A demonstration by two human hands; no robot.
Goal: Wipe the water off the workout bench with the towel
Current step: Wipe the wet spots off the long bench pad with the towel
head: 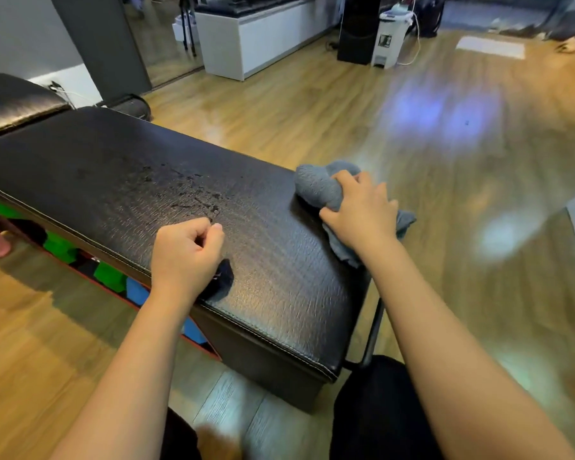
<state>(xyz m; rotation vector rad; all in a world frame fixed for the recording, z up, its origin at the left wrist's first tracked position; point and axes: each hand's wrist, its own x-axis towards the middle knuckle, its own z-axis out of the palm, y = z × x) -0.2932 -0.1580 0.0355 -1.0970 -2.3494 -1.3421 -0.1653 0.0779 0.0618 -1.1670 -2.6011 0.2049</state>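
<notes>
Presently, the workout bench (279, 293) runs with its long axis from the near right corner up to the far left, black padded top facing upward. Water streaks (193, 194) lie mid-surface, ahead of the left hand (186, 257), which rests on the near edge as a loose fist, clamped on nothing visible. The right hand (362, 214), arm extended, is closed around the bunched grey towel (319, 187) at the bench's right edge, part hanging over the side.
</notes>
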